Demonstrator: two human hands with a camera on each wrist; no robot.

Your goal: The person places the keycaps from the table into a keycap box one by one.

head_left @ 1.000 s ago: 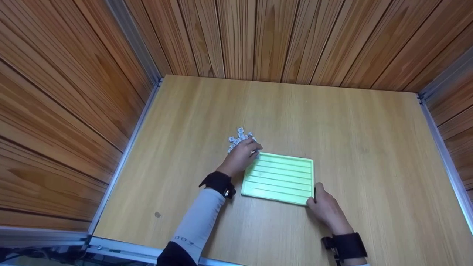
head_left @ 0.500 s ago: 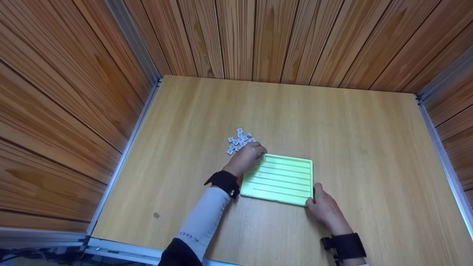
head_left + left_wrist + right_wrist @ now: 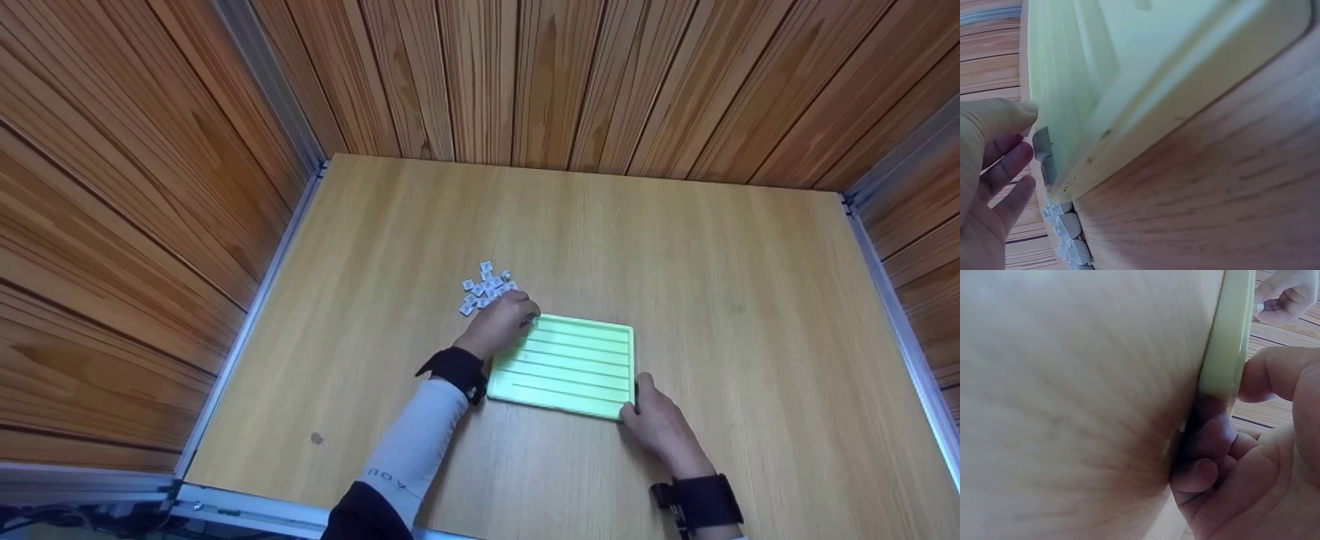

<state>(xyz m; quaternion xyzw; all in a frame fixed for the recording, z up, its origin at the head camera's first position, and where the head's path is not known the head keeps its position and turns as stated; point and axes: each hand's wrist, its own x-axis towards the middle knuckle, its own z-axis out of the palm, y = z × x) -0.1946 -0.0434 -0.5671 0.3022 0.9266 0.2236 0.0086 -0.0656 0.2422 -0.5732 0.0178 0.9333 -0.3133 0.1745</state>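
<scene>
Ribbed pale green tray point(image 3: 566, 364) lies around the middle of the table point(image 3: 712, 262), closer to its near edge than its far one. The tray and the right hand point(image 3: 664, 427) have hardly moved over the past second. The left hand point(image 3: 499, 322) has shifted a little rightward and nearer, away from the pile's front and onto the tray's far-left corner; the work seems to have passed from picking among the tiles to the tray itself.

Nearest, the right hand grips the tray's near-right corner, thumb over the rim and fingers curled against the outer wall. Farther on, the left hand reaches across the tray's left side, thumb and fingertips narrowed on a small white tile point(image 3: 1260, 307). Two grey tiles point(image 3: 1042, 143) show beside those fingertips, apparently inside the tray. Beyond, toward the table's far edge, is the loose tile pile point(image 3: 478, 289), its markings too small to read.
</scene>
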